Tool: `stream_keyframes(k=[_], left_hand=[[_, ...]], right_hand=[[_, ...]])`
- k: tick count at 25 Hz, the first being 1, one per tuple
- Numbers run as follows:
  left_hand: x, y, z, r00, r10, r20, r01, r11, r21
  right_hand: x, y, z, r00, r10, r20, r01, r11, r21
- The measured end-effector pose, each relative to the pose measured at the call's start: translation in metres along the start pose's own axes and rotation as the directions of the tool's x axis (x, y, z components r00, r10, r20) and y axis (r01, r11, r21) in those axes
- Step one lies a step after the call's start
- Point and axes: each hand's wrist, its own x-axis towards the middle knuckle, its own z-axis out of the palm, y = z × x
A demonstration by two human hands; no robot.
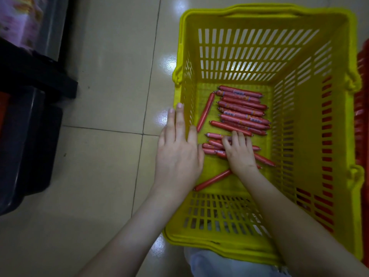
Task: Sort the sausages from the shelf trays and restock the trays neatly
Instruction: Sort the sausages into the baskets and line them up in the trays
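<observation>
The labels on the sausages (242, 110) seem printed, but too blurred to read.

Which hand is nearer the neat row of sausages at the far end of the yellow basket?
Right. The right hand rests on loose sausages just short of that row; the left hand rests up on the basket, at its left rim.

I count one yellow basket (265, 12), one red basket (362, 76) — and roughly twenty sausages (242, 108) — some overlap, so not exact.
</observation>
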Motion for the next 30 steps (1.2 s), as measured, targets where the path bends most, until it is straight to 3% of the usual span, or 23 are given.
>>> stream_keyframes(k=[2,9,16,19,21,23,26,28,30], left_hand=[[0.0,0.001,0.0,1.0,0.002,0.004,-0.002,1.0,0.005],[-0.001,0.001,0.002,1.0,0.018,-0.001,-0.017,0.999,0.045],[-0.001,0.0,0.006,1.0,0.028,-0.012,-0.027,0.998,0.062],[-0.001,-0.001,0.01,1.0,0.029,0.0,-0.029,0.996,0.08],[-0.001,-0.001,0.008,0.999,0.026,0.03,-0.028,0.996,0.08],[-0.001,0.001,-0.003,0.997,0.031,0.077,-0.031,1.0,-0.001],[0.004,0.01,-0.032,0.991,-0.016,0.133,0.055,0.956,-0.29],[0.008,0.032,-0.081,0.991,-0.01,0.133,0.081,0.838,-0.539],[0.004,0.062,-0.148,0.988,0.051,0.143,0.085,0.597,-0.797]], right_hand=[[-0.002,-0.002,0.002,1.0,-0.012,0.027,0.012,1.0,-0.008],[-0.003,0.002,-0.001,0.996,0.041,-0.083,-0.04,0.999,0.016],[-0.002,0.005,-0.009,0.993,0.052,-0.106,-0.026,0.972,0.234],[-0.012,0.013,-0.027,0.972,0.157,-0.175,-0.092,0.94,0.329],[-0.028,0.024,-0.048,0.953,0.243,-0.182,-0.13,0.868,0.48],[-0.054,0.044,-0.083,0.931,0.317,-0.182,-0.125,0.744,0.657],[-0.106,0.08,-0.147,0.849,0.447,-0.282,-0.034,0.579,0.814],[-0.156,0.104,-0.191,0.804,0.453,-0.385,0.05,0.593,0.804],[-0.212,0.118,-0.23,0.786,0.412,-0.461,0.101,0.649,0.754]])
